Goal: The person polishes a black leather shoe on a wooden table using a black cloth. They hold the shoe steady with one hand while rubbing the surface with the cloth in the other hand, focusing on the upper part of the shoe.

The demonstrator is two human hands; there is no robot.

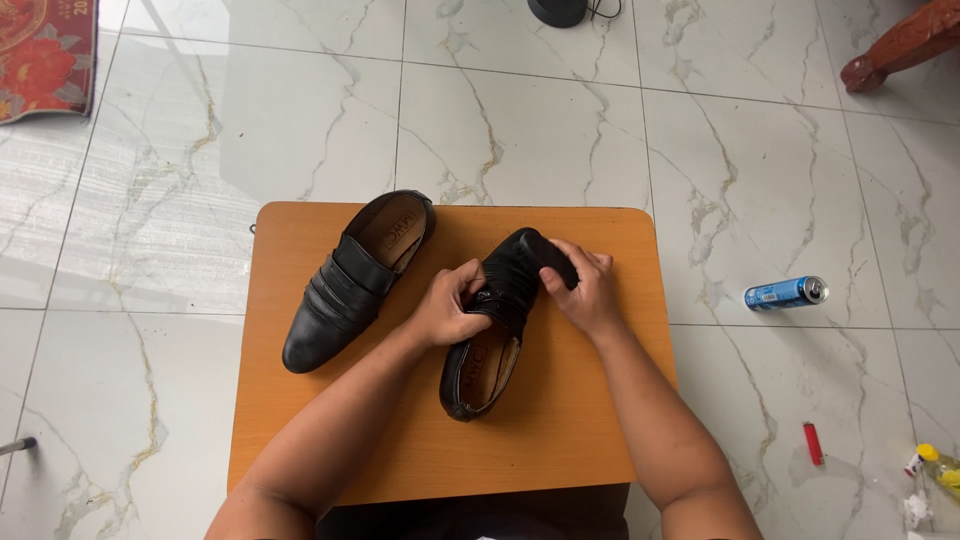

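Head view is showing a black leather shoe (495,320) lying on an orange wooden table (570,420), the left hand (447,308) clasping its middle, the right hand (585,290) closing on a black brush (548,258) at its toe, its mate (355,280) lying alongside, marble-tiled floor (520,120) surrounding.

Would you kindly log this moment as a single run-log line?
left hand: holds black leather shoe | right hand: presses black oblong pad on its toe | second black leather shoe: apart, on orange wooden table

Two shoes (352,282) (490,330) lie side by side on the table (560,420); a can (786,292) lies on the floor to its right.
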